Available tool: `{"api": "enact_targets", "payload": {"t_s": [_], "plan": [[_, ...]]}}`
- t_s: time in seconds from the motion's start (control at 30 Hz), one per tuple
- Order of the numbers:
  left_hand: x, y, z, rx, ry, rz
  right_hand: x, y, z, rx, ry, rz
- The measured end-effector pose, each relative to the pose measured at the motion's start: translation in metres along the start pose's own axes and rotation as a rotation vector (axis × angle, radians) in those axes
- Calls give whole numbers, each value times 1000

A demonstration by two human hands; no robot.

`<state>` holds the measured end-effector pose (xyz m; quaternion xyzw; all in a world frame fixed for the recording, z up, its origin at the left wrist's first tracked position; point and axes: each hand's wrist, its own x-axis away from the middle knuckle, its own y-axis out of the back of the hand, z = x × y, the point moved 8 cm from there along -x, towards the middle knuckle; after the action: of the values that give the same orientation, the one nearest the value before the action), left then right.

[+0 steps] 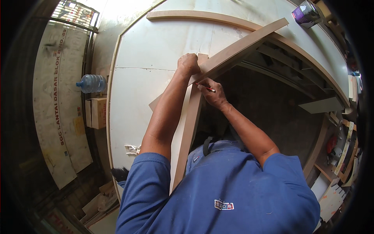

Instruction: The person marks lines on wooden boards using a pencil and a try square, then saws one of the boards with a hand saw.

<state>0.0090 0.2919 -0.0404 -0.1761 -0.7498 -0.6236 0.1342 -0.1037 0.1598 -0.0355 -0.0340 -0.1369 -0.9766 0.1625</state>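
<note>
A long wooden strip (pixel 237 45) lies slantwise across the white panel (pixel 156 54), its long axis running from the lower left, near the panel's middle, up to the right, where its far end points toward a tin can (pixel 306 13) at the top corner. It crosses over an upright wooden strip (pixel 189 128) that runs down toward the person's chest, along the edge of the dark opening (pixel 265 101).

The left hand (pixel 189 63) is closed into a fist pressing down on the slanted strip right where the two strips cross. The right hand (pixel 212 93) sits just below that edge, fingers pinched on a red pencil (pixel 205 87) whose tip touches the strip's underside edge. The two hands are close together, with the strip's lower edge between them.

Around them: a curved wooden trim (pixel 202 16) rims the panel's top, a water jug (pixel 92 83) and cardboard box (pixel 97 113) sit off to the left, and a brush (pixel 119 173) lies by the panel's lower edge.
</note>
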Motion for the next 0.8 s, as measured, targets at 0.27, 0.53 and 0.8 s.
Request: {"api": "enact_targets", "payload": {"t_s": [0.27, 0.53, 0.8], "plan": [[-5, 4, -5, -37, 26, 34, -1, -1, 2, -12, -11, 7], [-5, 8, -8, -70, 36, 67, -1, -2, 3, -24, 8, 9], [-8, 8, -10, -113, 15, 75, -10, 18, 2, 94, 119, -66]]}}
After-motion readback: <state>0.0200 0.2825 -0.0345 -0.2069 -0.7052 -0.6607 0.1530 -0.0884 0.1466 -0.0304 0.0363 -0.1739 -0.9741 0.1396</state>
